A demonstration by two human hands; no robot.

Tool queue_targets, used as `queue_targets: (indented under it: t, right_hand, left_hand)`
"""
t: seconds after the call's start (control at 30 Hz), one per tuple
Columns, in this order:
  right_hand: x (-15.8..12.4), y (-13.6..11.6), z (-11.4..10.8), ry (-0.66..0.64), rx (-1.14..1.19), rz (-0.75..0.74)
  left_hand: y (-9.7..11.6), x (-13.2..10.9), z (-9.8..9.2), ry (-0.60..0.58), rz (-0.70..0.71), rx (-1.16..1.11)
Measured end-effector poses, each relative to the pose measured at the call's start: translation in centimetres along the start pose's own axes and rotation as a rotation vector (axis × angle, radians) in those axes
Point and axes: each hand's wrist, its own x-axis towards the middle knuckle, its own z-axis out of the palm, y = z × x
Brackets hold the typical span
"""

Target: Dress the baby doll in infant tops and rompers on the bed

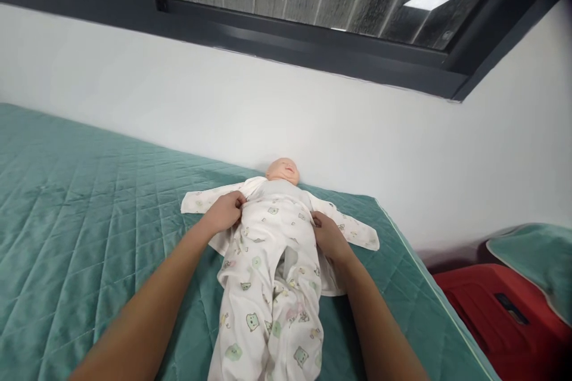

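A baby doll (284,170) lies on its back on a green quilted cover (111,214), head toward the wall. It wears white printed baby pants (257,268), drawn up high over its torso. Under it a white printed baby shirt (355,231) is spread, both sleeves stretched out sideways. My left hand (224,212) is closed on the pants' edge at the waist, on the left side. On the opposite side, my right hand (329,234) pinches the waist edge too, its fingertips partly hidden by the fabric. An opening between the pant legs shows a grey patch.
A white wall (179,89) rises directly behind the doll's head, with a dark window frame (286,41) above. The cover's right edge drops off beyond the right sleeve. Past it stand a red case-like object (496,309) and a folded green cloth (536,256).
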Motion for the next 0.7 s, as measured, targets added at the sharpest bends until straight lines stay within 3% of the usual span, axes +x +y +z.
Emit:
queue_targets:
  t: [0.1,0.27,0.5,0.7]
  right_hand:
    - [0.0,0.3,0.2,-0.025,0.147,0.024]
    - [-0.1,0.1,0.4,-0.053,0.268,0.002]
    - [-0.8,-1.2,0.9,-0.125,0.587,0.027]
    - [-1.0,-1.4,0.8,-0.117,0.644,0.014]
  left_hand:
    - [0.1,0.5,1.0,0.153,0.038,0.221]
    - [0.6,0.7,1.2,0.072,0.087,0.279]
    - [1.6,-0.5,0.1,-0.149,0.152,-0.053]
    - [0.8,-0.8,0.4,-0.276,0.135,-0.442]
